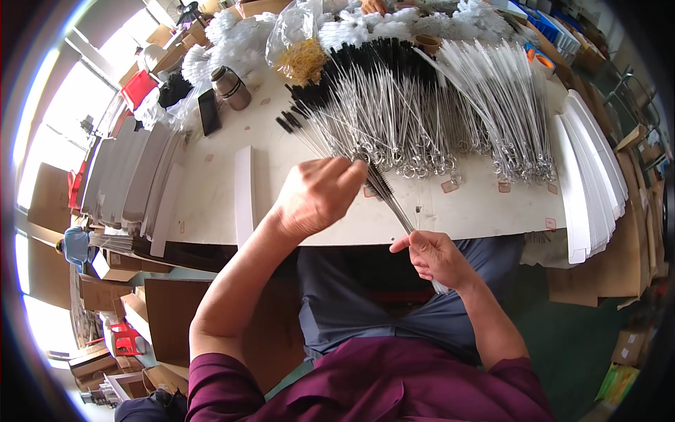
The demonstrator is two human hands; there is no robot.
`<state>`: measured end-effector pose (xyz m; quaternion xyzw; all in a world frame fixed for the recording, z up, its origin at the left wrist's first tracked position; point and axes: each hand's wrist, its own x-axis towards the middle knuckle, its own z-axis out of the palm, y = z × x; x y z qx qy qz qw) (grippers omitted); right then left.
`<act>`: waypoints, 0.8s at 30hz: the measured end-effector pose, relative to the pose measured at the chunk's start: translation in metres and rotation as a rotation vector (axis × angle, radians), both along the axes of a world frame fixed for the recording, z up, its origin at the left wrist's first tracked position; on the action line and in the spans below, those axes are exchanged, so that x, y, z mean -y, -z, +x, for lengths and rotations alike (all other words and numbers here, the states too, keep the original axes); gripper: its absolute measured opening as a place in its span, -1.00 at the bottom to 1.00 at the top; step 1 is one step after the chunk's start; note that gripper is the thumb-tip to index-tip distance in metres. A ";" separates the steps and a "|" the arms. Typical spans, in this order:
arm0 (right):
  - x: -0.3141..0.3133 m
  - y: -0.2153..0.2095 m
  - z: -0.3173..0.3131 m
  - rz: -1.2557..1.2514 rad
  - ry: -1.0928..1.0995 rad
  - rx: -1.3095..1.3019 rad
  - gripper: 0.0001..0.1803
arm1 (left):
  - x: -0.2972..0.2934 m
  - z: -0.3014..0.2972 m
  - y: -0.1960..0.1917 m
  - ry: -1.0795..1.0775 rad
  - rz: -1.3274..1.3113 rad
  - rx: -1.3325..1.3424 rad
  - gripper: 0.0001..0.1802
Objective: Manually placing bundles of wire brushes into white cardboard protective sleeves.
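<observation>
A narrow bundle of thin wire brushes (pixel 396 209) with dark bristles slants from the table's front edge toward my lap. Around its lower wire end, my right hand (pixel 439 259) is closed, with the forefinger pointing left. My left hand (pixel 320 193) is curled into a fist at the bristle end; its fingertips meet the bundle's top, and what they pinch is hidden. Just beyond lies a wide heap of black-bristled wire brushes (pixel 394 98) with looped wire ends toward me. White-bristled brushes (pixel 496 105) lie to its right.
A white strip (pixel 244 190) lies on the table (pixel 204 211). Stacks of white folded card (pixel 130 176) and white card strips (pixel 590 183) flank it. Farther back are a phone (pixel 209 112), a flask (pixel 230 88), yellow rubber bands (pixel 302 62) and another person's hand (pixel 373 6).
</observation>
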<state>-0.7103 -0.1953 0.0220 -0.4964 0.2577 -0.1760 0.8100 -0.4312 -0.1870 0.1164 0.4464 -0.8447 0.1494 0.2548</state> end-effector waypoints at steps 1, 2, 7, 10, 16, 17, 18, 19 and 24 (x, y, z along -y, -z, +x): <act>-0.002 0.002 0.002 -0.013 -0.016 -0.023 -0.45 | -0.004 0.001 0.006 -0.009 -0.013 0.037 -0.71; -0.003 0.004 0.004 -0.027 -0.032 -0.046 -0.43 | -0.008 0.002 0.011 -0.019 -0.024 0.073 -0.68; -0.009 0.017 0.008 -0.283 0.045 -0.162 -0.48 | -0.039 0.009 0.027 -0.129 0.020 -0.056 -0.66; -0.012 0.016 0.008 -0.441 0.052 -0.219 -0.52 | -0.062 0.046 0.042 -0.591 0.054 -0.249 -0.62; -0.024 0.012 0.008 -0.364 -0.033 -0.266 -0.65 | -0.086 0.111 0.064 -1.252 0.541 -0.001 -0.22; -0.027 0.013 0.011 -0.376 -0.018 -0.256 -0.65 | -0.087 0.113 0.064 -1.315 0.567 -0.054 -0.24; -0.028 0.013 0.014 -0.388 -0.002 -0.245 -0.66 | -0.089 0.117 0.064 -1.378 0.590 -0.107 -0.25; -0.030 0.012 0.015 -0.383 -0.020 -0.242 -0.66 | -0.095 0.124 0.065 -1.373 0.550 -0.088 -0.29; -0.033 0.010 0.015 -0.433 -0.012 -0.288 -0.63 | -0.117 0.151 0.073 -1.429 0.597 -0.201 -0.43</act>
